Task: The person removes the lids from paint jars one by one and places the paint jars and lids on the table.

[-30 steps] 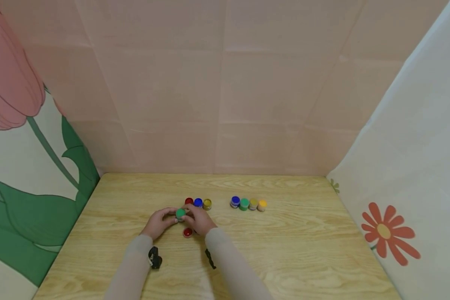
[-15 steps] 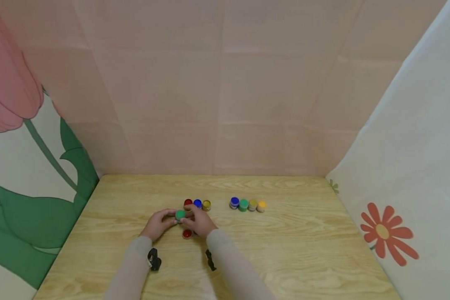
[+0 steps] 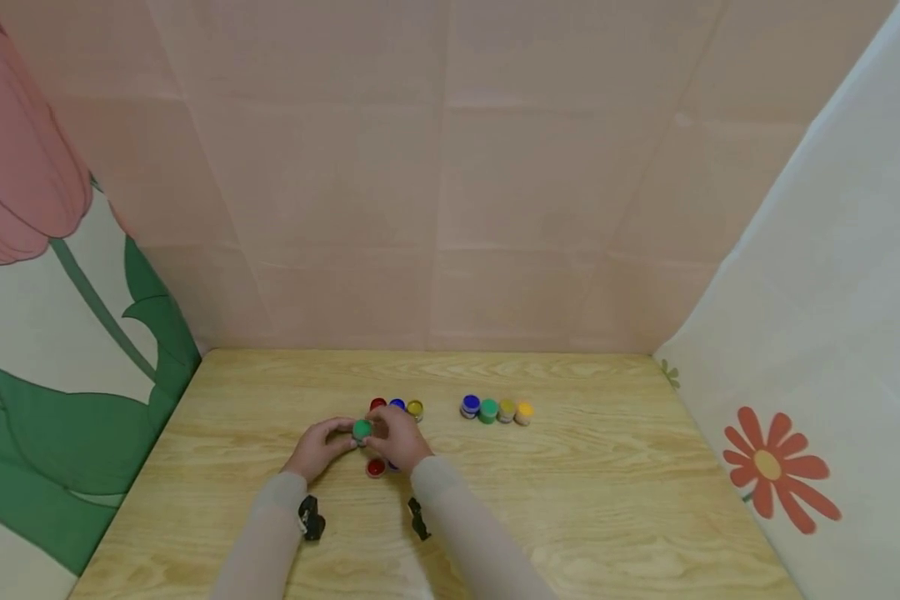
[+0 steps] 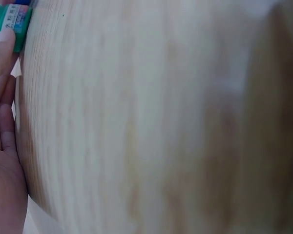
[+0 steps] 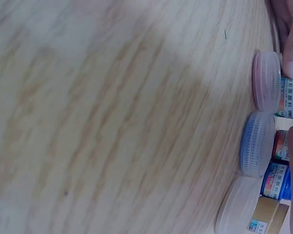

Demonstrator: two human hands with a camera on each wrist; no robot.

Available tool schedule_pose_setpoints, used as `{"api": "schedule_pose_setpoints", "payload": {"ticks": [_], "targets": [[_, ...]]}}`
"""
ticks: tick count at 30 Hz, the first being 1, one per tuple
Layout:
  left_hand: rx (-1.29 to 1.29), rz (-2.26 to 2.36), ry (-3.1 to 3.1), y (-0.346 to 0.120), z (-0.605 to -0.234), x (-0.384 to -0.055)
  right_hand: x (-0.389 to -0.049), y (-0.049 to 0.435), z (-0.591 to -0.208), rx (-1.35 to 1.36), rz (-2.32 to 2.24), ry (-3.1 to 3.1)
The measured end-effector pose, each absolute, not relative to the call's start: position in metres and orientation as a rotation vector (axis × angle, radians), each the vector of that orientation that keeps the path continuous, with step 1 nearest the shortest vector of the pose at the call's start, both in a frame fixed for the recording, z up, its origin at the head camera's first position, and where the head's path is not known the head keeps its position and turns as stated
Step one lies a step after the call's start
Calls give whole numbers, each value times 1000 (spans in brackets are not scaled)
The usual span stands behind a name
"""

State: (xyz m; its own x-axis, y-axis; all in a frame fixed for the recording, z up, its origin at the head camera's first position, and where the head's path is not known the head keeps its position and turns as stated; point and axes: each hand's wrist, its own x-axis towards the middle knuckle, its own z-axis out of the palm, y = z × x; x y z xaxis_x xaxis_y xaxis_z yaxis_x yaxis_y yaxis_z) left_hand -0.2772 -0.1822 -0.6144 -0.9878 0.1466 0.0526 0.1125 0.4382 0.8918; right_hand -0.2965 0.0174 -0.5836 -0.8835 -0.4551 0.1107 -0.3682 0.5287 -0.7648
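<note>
A small green paint jar (image 3: 362, 429) stands between my two hands at the left middle of the table. From its left side, my left hand (image 3: 321, 447) pinches it. My right hand (image 3: 401, 439) grips it from the right, fingers and thumb curved about it. In the left wrist view, the left thumb (image 4: 2, 46) lies on the label of the green jar (image 4: 14, 22). Two ridged see-through lids, one reddish (image 5: 266, 82) and one bluish (image 5: 258, 144), lie close to the jars in the right wrist view. My right hand partly hides the bluish one in the head view.
Just behind my hands stand a red jar (image 3: 378, 404), a blue jar (image 3: 397, 404) and a gold jar (image 3: 416, 409). A clear lid (image 5: 239, 204) lies by the gold one. Farther right is a row: blue (image 3: 470, 406), green (image 3: 488, 410), olive (image 3: 506, 409) and orange-yellow (image 3: 523, 412) jars.
My right hand has turned slightly about the green jar, showing a bit more of the bluish lid beneath it. The left hand and the other jars have stayed put.
</note>
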Motion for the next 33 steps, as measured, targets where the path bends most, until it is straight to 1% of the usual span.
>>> {"api": "schedule_pose_setpoints", "payload": {"ticks": [8,16,27,33], "targets": [[221,1625,2655,-180,-612,-275,-298,13,-587,-774,-1290,2692],[242,1625,2664,-180,-611,-274,-295,11,-591,-735,-1391,2684],[195,1626,2647,-183,-617,-277,-292,10,-601,-647,-1629,2631],[192,1640,2638,-182,-618,-278,-291,14,-601,-639,-1579,2697]]}}
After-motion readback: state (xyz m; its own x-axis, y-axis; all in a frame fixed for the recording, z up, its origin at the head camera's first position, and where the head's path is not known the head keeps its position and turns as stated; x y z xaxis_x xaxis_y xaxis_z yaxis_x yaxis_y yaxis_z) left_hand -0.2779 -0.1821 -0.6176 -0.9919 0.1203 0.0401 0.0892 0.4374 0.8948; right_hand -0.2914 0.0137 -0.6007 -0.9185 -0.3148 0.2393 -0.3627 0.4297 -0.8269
